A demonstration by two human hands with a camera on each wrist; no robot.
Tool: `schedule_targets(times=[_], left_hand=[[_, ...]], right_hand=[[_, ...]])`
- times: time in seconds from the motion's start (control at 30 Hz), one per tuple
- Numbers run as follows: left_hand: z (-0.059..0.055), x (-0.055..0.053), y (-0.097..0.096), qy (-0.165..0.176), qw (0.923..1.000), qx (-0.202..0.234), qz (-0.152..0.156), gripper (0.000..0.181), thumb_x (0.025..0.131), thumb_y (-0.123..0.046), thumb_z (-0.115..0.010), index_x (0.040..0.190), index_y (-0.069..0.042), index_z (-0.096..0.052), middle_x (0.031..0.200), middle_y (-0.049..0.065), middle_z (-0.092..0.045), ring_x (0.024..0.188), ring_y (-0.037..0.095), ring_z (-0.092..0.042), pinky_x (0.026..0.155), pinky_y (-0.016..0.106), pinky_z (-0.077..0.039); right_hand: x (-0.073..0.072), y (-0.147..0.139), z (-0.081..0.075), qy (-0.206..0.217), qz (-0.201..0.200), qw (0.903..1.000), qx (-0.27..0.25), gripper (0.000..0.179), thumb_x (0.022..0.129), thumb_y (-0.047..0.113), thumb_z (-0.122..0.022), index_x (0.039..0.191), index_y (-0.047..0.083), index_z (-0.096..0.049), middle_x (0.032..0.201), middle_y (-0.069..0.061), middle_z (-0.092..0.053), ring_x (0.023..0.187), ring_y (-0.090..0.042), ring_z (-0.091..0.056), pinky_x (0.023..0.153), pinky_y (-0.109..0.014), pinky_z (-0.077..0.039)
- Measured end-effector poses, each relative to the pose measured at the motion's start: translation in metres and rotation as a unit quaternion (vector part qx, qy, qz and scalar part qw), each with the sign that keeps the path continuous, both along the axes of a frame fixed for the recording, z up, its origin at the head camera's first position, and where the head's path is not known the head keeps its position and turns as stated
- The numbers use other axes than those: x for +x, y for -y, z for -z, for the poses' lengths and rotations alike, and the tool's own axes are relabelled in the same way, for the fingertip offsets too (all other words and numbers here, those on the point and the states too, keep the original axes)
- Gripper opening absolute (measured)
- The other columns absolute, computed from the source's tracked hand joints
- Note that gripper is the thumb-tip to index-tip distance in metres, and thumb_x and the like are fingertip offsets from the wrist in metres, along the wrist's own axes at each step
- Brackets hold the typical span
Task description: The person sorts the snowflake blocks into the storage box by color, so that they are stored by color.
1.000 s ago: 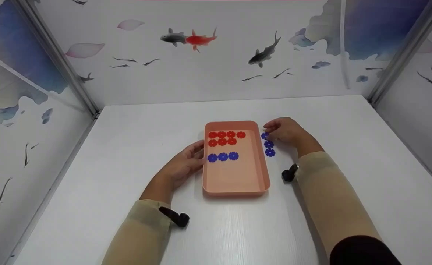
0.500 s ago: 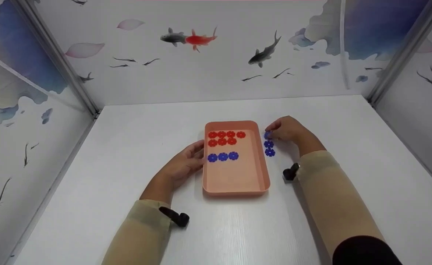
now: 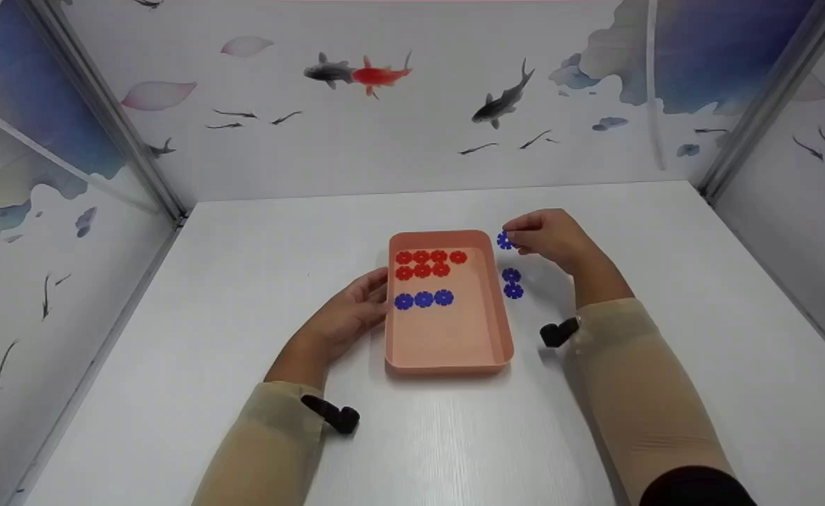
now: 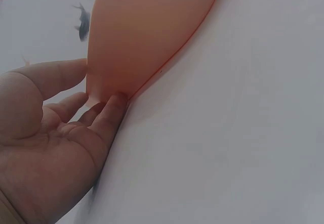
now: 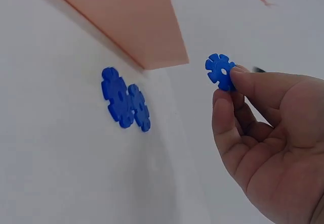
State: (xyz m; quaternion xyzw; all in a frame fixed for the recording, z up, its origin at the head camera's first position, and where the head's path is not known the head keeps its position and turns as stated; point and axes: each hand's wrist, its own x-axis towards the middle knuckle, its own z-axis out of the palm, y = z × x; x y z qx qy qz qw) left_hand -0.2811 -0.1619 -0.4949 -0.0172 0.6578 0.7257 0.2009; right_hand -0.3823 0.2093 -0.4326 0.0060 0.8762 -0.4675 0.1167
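My right hand (image 3: 553, 237) pinches a blue snowflake disc (image 5: 220, 72) between thumb and fingertips, raised off the table beside the far right corner of the pink tray (image 3: 447, 344). Two more blue discs (image 3: 512, 282) lie touching on the table, just right of the tray. Against the tray's left wall rests my left hand (image 3: 349, 309); in the left wrist view its fingertips (image 4: 117, 102) touch the outside of that wall near the base. Inside the tray, several red discs (image 3: 421, 257) lie in two rows at the far end, with a row of three blue discs (image 3: 424, 299) nearer me.
The white table (image 3: 258, 281) surrounds the tray. Printed panels with fish stand at the back (image 3: 412, 154) and both sides, joined by metal corner posts. Each sleeve carries a black strap piece (image 3: 559, 333) near the wrist.
My right hand has picked up the farthest blue disc of the column right of the tray and lifted it up and away from the other two. The left hand stays at the tray.
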Motion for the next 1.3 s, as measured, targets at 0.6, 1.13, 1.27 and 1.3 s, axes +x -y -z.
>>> schedule_targets(times=[0.6, 1.13, 1.27, 1.3], left_hand=[[-0.001, 0.001, 0.003, -0.004, 1.0000, -0.005, 0.006, 0.080, 0.096, -0.011, -0.079, 0.163, -0.033, -0.043, 0.169, -0.012, -0.045, 0.160, 0.014, -0.040, 0.126, 0.038, -0.044], [0.000, 0.002, 0.002, -0.006, 1.0000, 0.004, 0.002, 0.079, 0.096, -0.006, -0.077, 0.163, -0.031, -0.044, 0.170, -0.009, -0.045, 0.160, 0.015, -0.040, 0.127, 0.039, -0.043], [-0.001, 0.001, 0.001, -0.007, 1.0000, -0.003, 0.003, 0.079, 0.095, -0.006, -0.077, 0.163, -0.032, -0.044, 0.170, -0.010, -0.045, 0.161, 0.015, -0.040, 0.127, 0.039, -0.043], [-0.002, 0.001, 0.001, -0.009, 0.9999, -0.004, 0.005, 0.079, 0.096, -0.007, -0.077, 0.163, -0.031, -0.044, 0.170, -0.009, -0.045, 0.160, 0.015, -0.040, 0.127, 0.039, -0.043]], right_hand=[[0.016, 0.044, -0.030, 0.045, -0.095, 0.9945, 0.008, 0.031, 0.101, 0.015, -0.075, 0.132, 0.017, -0.075, 0.125, -0.007, -0.076, 0.110, -0.023, -0.077, 0.107, -0.043, -0.061], [-0.003, 0.086, -0.015, 0.130, -0.184, 0.9739, 0.025, 0.033, 0.098, 0.000, -0.072, 0.130, 0.010, -0.074, 0.119, -0.008, -0.077, 0.109, -0.025, -0.073, 0.107, -0.043, -0.061], [-0.005, 0.088, -0.008, 0.132, -0.203, 0.9690, 0.047, 0.031, 0.098, 0.001, -0.073, 0.127, 0.013, -0.076, 0.117, -0.005, -0.079, 0.108, -0.022, -0.073, 0.105, -0.038, -0.061], [-0.006, 0.088, -0.008, 0.129, -0.206, 0.9686, 0.055, 0.030, 0.098, 0.002, -0.073, 0.125, 0.014, -0.077, 0.116, -0.005, -0.079, 0.109, -0.022, -0.072, 0.105, -0.038, -0.060]])
